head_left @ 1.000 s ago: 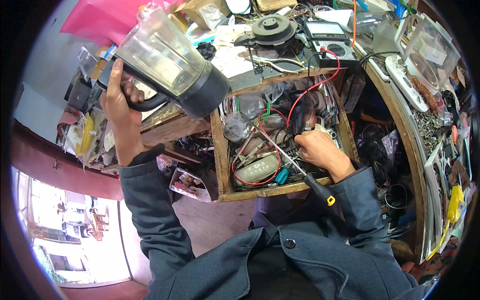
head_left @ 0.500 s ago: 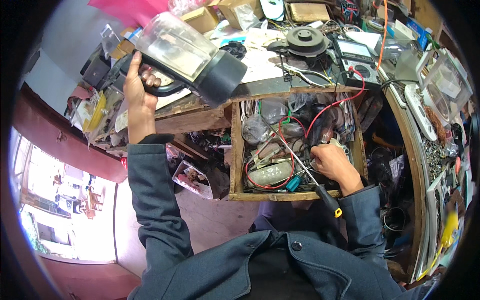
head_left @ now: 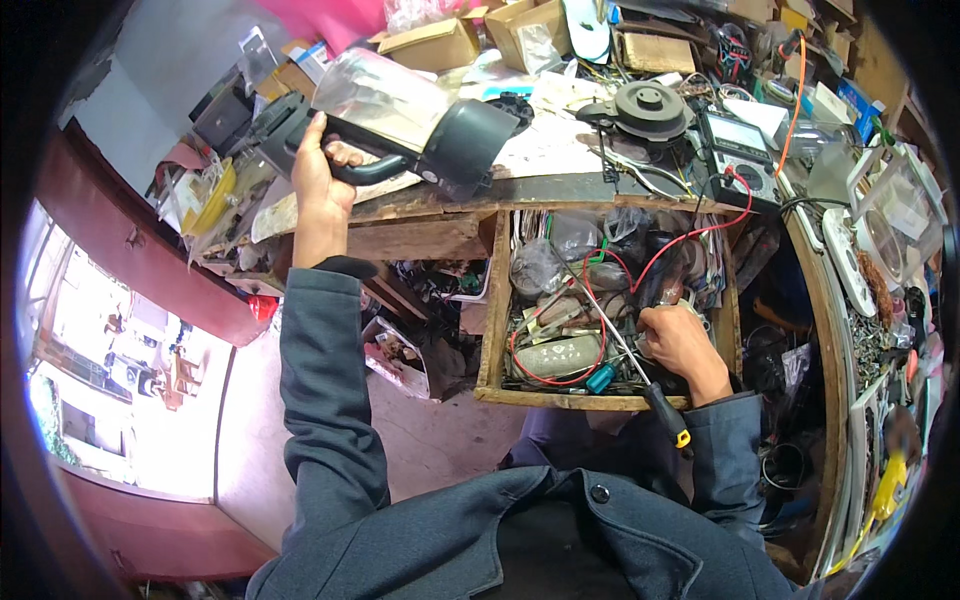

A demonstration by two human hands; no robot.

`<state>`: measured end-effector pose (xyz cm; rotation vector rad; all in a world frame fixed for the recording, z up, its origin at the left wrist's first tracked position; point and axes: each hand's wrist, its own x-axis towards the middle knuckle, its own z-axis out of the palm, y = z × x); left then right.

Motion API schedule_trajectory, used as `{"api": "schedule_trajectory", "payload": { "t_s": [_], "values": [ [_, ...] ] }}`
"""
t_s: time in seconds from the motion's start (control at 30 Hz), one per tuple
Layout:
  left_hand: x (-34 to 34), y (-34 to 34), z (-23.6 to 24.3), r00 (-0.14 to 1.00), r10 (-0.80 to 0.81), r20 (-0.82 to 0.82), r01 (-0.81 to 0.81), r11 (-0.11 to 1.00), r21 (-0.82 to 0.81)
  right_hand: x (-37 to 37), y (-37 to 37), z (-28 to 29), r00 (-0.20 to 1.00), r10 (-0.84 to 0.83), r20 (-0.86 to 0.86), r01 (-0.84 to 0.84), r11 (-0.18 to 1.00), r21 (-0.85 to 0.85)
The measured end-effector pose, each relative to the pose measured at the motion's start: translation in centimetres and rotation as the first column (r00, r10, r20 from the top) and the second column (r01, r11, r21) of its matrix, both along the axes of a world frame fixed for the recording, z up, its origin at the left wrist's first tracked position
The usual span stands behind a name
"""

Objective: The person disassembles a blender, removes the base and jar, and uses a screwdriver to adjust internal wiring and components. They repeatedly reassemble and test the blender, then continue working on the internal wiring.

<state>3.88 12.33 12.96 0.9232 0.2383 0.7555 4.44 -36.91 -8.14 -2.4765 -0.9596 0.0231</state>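
Observation:
My left hand (head_left: 322, 180) grips the black handle of a blender jug (head_left: 380, 95) with a clear body and a black base, tilted over the worktop's front edge. My right hand (head_left: 680, 345) is inside an open wooden drawer (head_left: 580, 398), fingers curled; what they hold, if anything, is hidden. Beside that hand lie a long screwdriver (head_left: 660, 405) with a black and yellow handle, a teal-handled tool (head_left: 601, 377), plastic bags (head_left: 537, 266) and a red lead (head_left: 572, 378) in a loop.
The cluttered worktop (head_left: 540, 180) carries cardboard boxes (head_left: 428, 48), a dark round part (head_left: 648, 108), a multimeter (head_left: 745, 150) and a yellow basin (head_left: 210, 205). A side bench (head_left: 830, 400) piled with parts runs along the right. A carton (head_left: 398, 355) sits below left; a bright doorway (head_left: 125, 340) is at far left.
The view has shifted, showing more of the worktop's back. My left hand and the jug are higher and further right in the picture. My right hand stays in the drawer, fingers curled.

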Motion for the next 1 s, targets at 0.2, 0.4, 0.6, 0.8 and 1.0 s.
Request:
{"api": "schedule_trajectory", "payload": {
  "t_s": [0.2, 0.4, 0.6, 0.8, 1.0],
  "values": [
    [-1.4, -2.6, -0.1, 0.999, 0.019, 0.051, -0.018, 0.999, -0.034, -0.2, 1.0, 1.8, 0.998, 0.047, -0.049, -0.031, 0.958, 0.284],
    [-3.1, -5.8, 0.4, 0.991, 0.097, 0.087, -0.097, 0.995, -0.002, 1.4, 9.6, 10.1, 0.963, 0.148, -0.224, -0.012, 0.856, 0.518],
    [-2.5, -6.1, 0.2, 0.988, 0.106, 0.109, -0.108, 0.994, 0.012, 6.1, 21.3, 11.1, 0.885, 0.258, -0.389, 0.200, 0.544, 0.815],
    [-3.1, -5.0, -0.4, 0.986, 0.115, 0.124, -0.109, 0.993, -0.054, 7.2, 23.5, 10.2, 0.916, 0.192, -0.353, 0.226, 0.480, 0.848],
    [-2.9, -5.1, -0.3, 0.984, 0.129, 0.124, -0.120, 0.990, -0.077, 6.6, 23.2, 10.8, 0.888, 0.291, -0.356, 0.224, 0.402, 0.888]
  ]
}}
